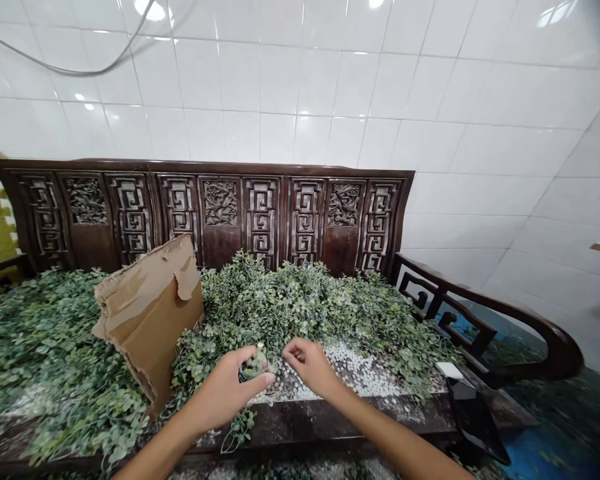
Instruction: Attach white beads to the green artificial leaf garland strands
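Note:
My left hand (pixel 230 390) is closed around a small sprig of green leaves (pixel 256 365), with a pale tip sticking up between thumb and fingers. A little to its right, my right hand (pixel 314 365) has its fingers curled and pinched together; whether something tiny is in them is hidden. Beneath and beside the hands lie many small white pieces (pixel 363 375), spread over the dark seat. A big heap of leafy sprigs (pixel 290 300) rises just behind both hands. Below my left wrist, a loose sprig (pixel 241 427) hangs over the seat's front edge.
The carved dark wooden bench (pixel 220 240) stands against a white tiled wall (pixel 325 80). An upright cardboard piece (pixel 160 320) divides the greenery left of my hands. A black phone-like object (pixel 473 413) lies at right, near the curved armrest (pixel 525 320).

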A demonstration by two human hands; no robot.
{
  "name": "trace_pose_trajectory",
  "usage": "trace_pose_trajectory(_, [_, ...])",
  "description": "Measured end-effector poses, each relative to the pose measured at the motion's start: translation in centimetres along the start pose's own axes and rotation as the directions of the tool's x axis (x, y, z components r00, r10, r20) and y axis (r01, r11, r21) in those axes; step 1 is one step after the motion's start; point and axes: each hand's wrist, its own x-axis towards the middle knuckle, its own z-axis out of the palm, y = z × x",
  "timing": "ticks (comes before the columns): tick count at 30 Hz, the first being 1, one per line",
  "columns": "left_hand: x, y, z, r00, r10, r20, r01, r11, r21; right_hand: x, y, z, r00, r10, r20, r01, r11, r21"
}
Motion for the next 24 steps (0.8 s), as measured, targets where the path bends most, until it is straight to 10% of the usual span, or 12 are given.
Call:
trace_pose_trajectory(12, [0.3,-0.3,0.4,1.0,-0.016,0.024,0.017,0.999,-0.027,-1.3,4.4,4.4,0.955,0.101,0.28,0.022,0.914,-0.405])
trace_pose_trajectory(20, [0.5,-0.8,0.9,0.985,-0.166,0.052,0.172,0.969,-0.177,-0.4,2.9,2.5,0.989,-0.002,0.146,0.025,0.987,-0.158])
trace_pose_trajectory(24, [0.6,-1.2,0.8,0.988,-0.038,-0.148,0.028,0.997,-0.071,-0.2,0.2,1.3,0.999,-0.046,0.028,0.042,0.991,0.129])
